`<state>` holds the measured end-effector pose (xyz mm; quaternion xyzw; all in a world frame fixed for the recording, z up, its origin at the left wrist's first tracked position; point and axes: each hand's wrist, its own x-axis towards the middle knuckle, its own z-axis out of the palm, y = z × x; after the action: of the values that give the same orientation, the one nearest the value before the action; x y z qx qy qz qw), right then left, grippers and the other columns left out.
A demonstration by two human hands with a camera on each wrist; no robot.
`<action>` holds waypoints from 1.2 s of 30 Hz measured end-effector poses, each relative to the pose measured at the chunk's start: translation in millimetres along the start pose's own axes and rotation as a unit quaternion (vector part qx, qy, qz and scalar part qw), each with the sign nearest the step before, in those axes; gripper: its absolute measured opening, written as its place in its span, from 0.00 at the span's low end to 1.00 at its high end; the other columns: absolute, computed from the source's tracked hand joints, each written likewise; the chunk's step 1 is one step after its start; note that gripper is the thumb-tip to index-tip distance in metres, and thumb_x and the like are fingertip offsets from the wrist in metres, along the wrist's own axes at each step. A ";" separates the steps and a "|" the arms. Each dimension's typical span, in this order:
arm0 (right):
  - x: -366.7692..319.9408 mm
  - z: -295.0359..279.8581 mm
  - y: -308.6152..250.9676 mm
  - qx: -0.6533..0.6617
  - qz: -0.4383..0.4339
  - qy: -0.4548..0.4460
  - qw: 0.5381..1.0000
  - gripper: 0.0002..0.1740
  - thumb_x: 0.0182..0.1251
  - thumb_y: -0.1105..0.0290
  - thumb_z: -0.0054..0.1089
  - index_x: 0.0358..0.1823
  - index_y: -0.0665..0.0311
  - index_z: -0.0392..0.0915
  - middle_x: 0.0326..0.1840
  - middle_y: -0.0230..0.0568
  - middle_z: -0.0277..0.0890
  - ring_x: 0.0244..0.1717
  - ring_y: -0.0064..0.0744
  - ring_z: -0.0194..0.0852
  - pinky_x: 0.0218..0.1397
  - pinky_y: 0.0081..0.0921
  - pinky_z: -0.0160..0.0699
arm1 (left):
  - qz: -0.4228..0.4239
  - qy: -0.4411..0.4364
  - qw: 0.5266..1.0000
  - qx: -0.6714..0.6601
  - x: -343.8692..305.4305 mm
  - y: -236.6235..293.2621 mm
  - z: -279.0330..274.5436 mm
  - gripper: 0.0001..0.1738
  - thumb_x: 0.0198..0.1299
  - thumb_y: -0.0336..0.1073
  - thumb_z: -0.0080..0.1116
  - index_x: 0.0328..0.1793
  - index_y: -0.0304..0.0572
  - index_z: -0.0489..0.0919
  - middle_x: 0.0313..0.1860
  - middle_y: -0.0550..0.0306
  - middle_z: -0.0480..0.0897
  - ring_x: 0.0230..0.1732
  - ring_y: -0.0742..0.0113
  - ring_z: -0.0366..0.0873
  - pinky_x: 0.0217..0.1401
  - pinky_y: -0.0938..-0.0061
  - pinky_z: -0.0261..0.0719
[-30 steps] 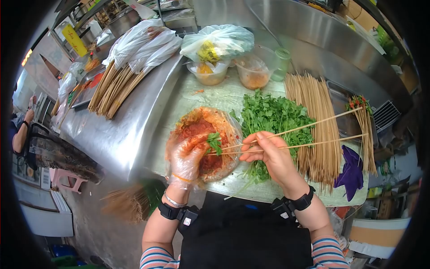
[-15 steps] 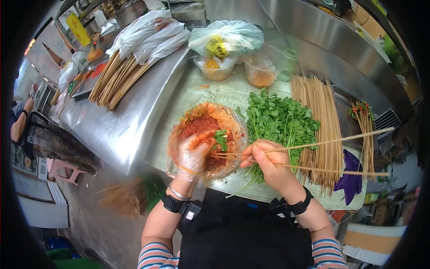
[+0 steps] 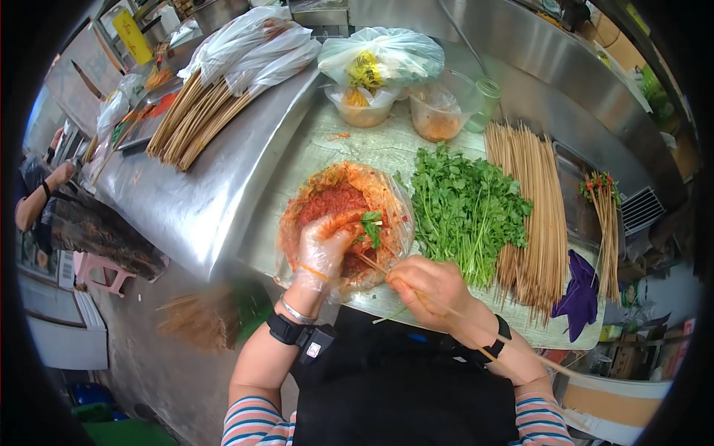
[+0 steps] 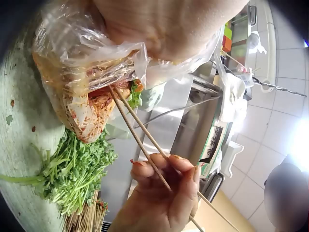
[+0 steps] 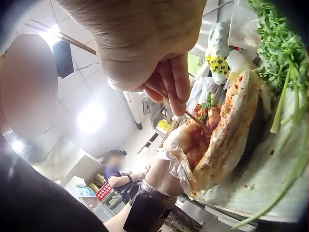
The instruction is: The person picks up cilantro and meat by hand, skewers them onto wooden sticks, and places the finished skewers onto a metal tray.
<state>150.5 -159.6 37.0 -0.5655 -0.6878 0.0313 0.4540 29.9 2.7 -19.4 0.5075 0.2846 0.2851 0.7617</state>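
Note:
My left hand [image 3: 323, 251], in a clear plastic glove with a band at the wrist, is over a bag-lined bowl [image 3: 396, 215] of red-seasoned meat [image 3: 336, 199]. Between its red-stained fingertips it pinches a green cilantro sprig [image 3: 372, 229] with some of the red food. Bare, my right hand [image 3: 430, 291] grips two thin bamboo skewers [image 4: 137, 135]. Their front ends meet the food at the left fingertips, and their long rear ends stick out past the right wrist. The gloved fingers partly hide the skewer tips.
Right of the bowl lies a cilantro heap [image 3: 468, 212], then many bare skewers [image 3: 524, 201], a purple cloth [image 3: 579, 293] and loaded skewers [image 3: 606, 223]. Plastic tubs [image 3: 439, 111] stand behind. Bag-covered skewers [image 3: 212, 119] rest on the steel counter [image 3: 216, 201]. Another person [image 5: 116, 176] is at the left.
The right hand has turned and come lower and nearer the body, so the skewers' rear ends swing from pointing right to down-right. The left hand stays over the bowl with the sprig.

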 end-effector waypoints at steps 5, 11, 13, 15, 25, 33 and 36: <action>-13.1 6.4 -0.2 -0.044 0.038 -0.075 0.996 0.02 0.59 0.76 0.59 0.33 0.65 0.78 0.31 0.41 0.77 0.27 0.38 0.79 0.27 0.28 0.78 | -0.040 0.024 0.995 -0.089 0.5 2.9 -0.2 0.16 0.59 0.17 0.46 0.52 0.28 0.77 0.45 0.51 0.81 0.42 0.65 0.82 0.43 0.74 0.84; -20.3 9.3 12.2 -0.034 -0.010 -0.019 0.999 0.06 0.66 0.72 0.52 0.36 0.66 0.77 0.33 0.42 0.75 0.25 0.34 0.78 0.29 0.24 0.78 | -0.052 0.049 0.992 -0.105 1.2 8.4 0.3 0.15 0.60 0.18 0.46 0.53 0.27 0.77 0.47 0.50 0.81 0.45 0.64 0.81 0.46 0.72 0.85; -16.2 -5.5 5.4 0.087 0.145 0.005 0.986 0.11 0.71 0.69 0.47 0.39 0.68 0.77 0.36 0.42 0.76 0.28 0.32 0.80 0.31 0.22 0.78 | -0.038 0.040 0.993 -0.102 1.6 8.2 1.2 0.15 0.60 0.18 0.47 0.53 0.27 0.76 0.47 0.50 0.80 0.45 0.64 0.81 0.47 0.71 0.84; -14.1 -20.0 2.3 0.198 0.266 0.039 0.943 0.15 0.74 0.66 0.43 0.42 0.69 0.76 0.39 0.43 0.76 0.30 0.30 0.82 0.33 0.21 0.79 | -0.019 0.033 0.994 -0.103 1.3 4.7 -0.2 0.15 0.60 0.18 0.47 0.53 0.27 0.76 0.47 0.50 0.80 0.45 0.63 0.81 0.47 0.71 0.84; -23.0 -18.4 -9.0 0.322 0.295 0.168 0.884 0.20 0.77 0.62 0.39 0.42 0.72 0.74 0.38 0.45 0.77 0.34 0.31 0.82 0.39 0.22 0.81 | -0.014 0.066 0.985 -0.160 3.2 2.3 -0.7 0.16 0.63 0.20 0.48 0.56 0.27 0.73 0.50 0.48 0.78 0.46 0.61 0.80 0.44 0.69 0.86; -22.8 -8.0 -17.7 0.120 0.096 0.092 0.984 0.09 0.69 0.76 0.48 0.40 0.74 0.77 0.38 0.49 0.77 0.33 0.33 0.82 0.36 0.23 0.80 | -0.008 0.081 0.969 -0.235 -0.2 4.3 1.7 0.16 0.64 0.22 0.49 0.59 0.30 0.71 0.52 0.47 0.78 0.47 0.58 0.80 0.45 0.67 0.86; -22.8 -6.9 -18.7 0.111 0.079 0.104 0.985 0.08 0.66 0.78 0.49 0.40 0.74 0.77 0.37 0.49 0.78 0.32 0.34 0.82 0.35 0.23 0.80 | 0.000 0.080 0.964 -0.252 -1.1 5.3 3.7 0.16 0.64 0.22 0.49 0.58 0.31 0.72 0.53 0.48 0.78 0.49 0.59 0.80 0.47 0.68 0.86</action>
<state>139.8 -187.9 38.0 -0.5639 -0.5826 0.0847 0.5791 31.1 1.4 -13.1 0.2742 0.2636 0.3870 0.8400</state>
